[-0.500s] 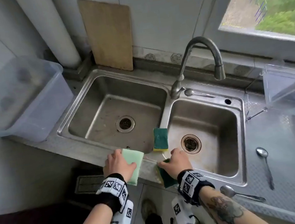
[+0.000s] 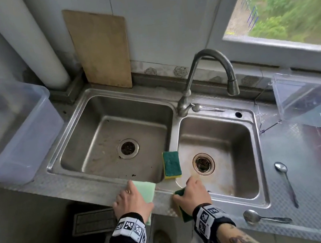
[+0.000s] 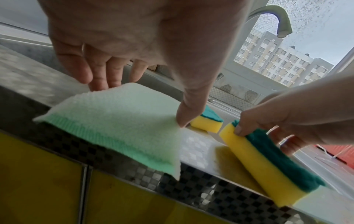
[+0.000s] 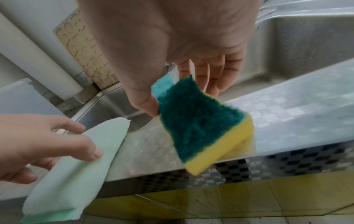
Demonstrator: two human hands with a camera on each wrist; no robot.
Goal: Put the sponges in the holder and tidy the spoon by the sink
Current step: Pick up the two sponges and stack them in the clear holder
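My left hand [image 2: 132,199] grips a pale green sponge [image 3: 118,121] that lies over the sink's front rim [image 2: 103,189], thumb on one edge and fingers on the far edge. My right hand [image 2: 192,193] pinches a yellow sponge with a dark green pad [image 4: 195,128] and holds it tilted above the front rim. A second yellow and green sponge [image 2: 171,164] lies on the divider between the two basins. One spoon [image 2: 285,182] lies on the counter to the right, another spoon [image 2: 260,218] near the front edge. A clear plastic box [image 2: 307,98] stands at the back right.
A third spoon [image 2: 207,108] lies behind the right basin by the tap [image 2: 209,63]. A wooden board [image 2: 101,47] leans on the wall behind the left basin. A translucent bin [image 2: 8,130] stands on the left.
Both hands have drawn slightly toward the front edge with their sponges. The sponge on the divider has not moved.
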